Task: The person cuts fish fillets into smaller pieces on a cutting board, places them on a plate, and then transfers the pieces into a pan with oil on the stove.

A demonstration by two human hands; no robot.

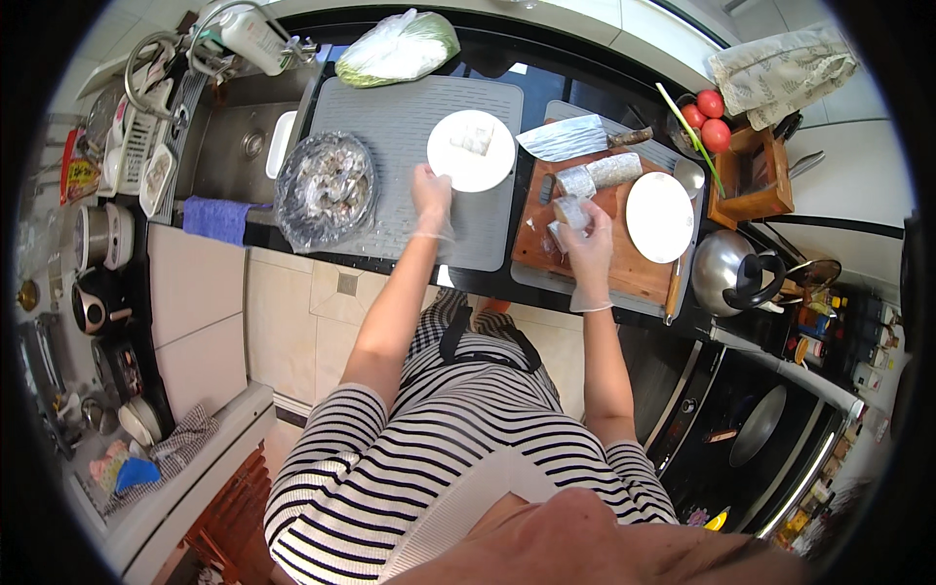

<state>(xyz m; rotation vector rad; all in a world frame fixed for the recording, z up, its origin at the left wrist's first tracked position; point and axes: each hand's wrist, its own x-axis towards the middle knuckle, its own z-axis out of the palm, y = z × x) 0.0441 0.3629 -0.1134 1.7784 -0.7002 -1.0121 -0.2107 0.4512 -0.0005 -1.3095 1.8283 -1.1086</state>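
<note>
Fish (612, 172) lies in cut lengths toward the far side of the wooden board (639, 275), on the right of the counter. The largest length has its long axis running left to right, its right end a little farther off than its left; a shorter section (575, 182) sits at its left end, roughly in line with it. Just nearer, the right hand (589, 242), in a clear glove, reaches away from the body with its fingers closed on a cut piece (568, 210); the fingers hide part of it, so I cannot tell its long axis or whether it is clear of the board. The left hand (432, 200) grips the near left rim of the left plate (451, 162), over the grey mat (419, 112), and on that plate lies a pale piece (475, 138). Beyond the board's fish is the cleaver (565, 138), blade to the left, handle to the right. The right plate (656, 216) rests on the board, right of the right hand. Left of the left hand stands a plastic-lined bowl (291, 216) with greyish pieces (334, 183) in it.
</note>
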